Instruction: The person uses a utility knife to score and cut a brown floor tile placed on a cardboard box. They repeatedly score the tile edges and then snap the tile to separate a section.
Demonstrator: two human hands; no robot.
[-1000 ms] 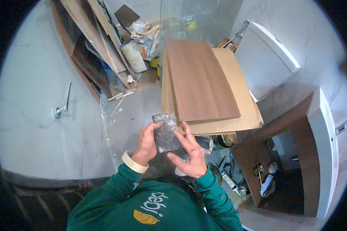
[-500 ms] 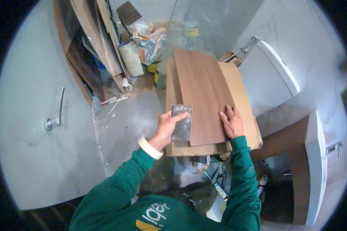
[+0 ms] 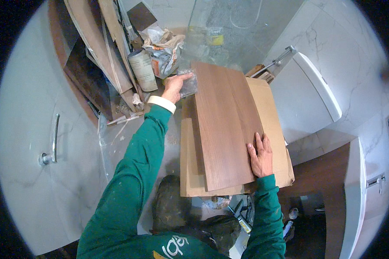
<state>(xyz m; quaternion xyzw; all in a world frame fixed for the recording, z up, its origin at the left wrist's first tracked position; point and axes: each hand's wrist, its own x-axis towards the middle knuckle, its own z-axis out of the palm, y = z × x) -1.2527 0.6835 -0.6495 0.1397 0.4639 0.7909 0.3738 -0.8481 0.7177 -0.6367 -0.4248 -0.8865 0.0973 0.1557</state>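
**Hand and Workpiece Positions at the Brown Panel**

The grey sanding pad (image 3: 188, 83) sits at the far left corner of the brown wood panel (image 3: 226, 125), at about 11 o'clock from the panel's centre. The left hand (image 3: 174, 87) has its fingers curled closed over the pad's left edge, thumb on the upper side, pressing it against the panel corner. The left arm, in a green sleeve with a pale cuff, extends fully toward 12 o'clock.

The right hand (image 3: 261, 154) lies flat and open on the panel's near right corner, at about 4 o'clock from the panel's centre. Fingers are spread and point toward 12 o'clock. It grips nothing; palm and fingers rest on the wood surface.

The brown wood panel lies tilted across a lighter tan board (image 3: 272, 125). The tan board shows along the panel's right side and beyond its near edge.

Surrounding items:
- At 10 o'clock from the pad: a cylindrical can (image 3: 141, 70), standing upright.
- At 12 o'clock from the pad: a crumpled paper bag (image 3: 164, 49).
- At 9 to 10 o'clock: leaning wood offcuts (image 3: 101, 56) against the wall.
- At 3 o'clock from the panel: a white toilet cistern (image 3: 304, 97).
- At far 9 o'clock: a chrome door handle (image 3: 52, 144) on a marbled white surface.
- At 6 o'clock from the panel: tools on the floor (image 3: 242, 216), details too small to tell.
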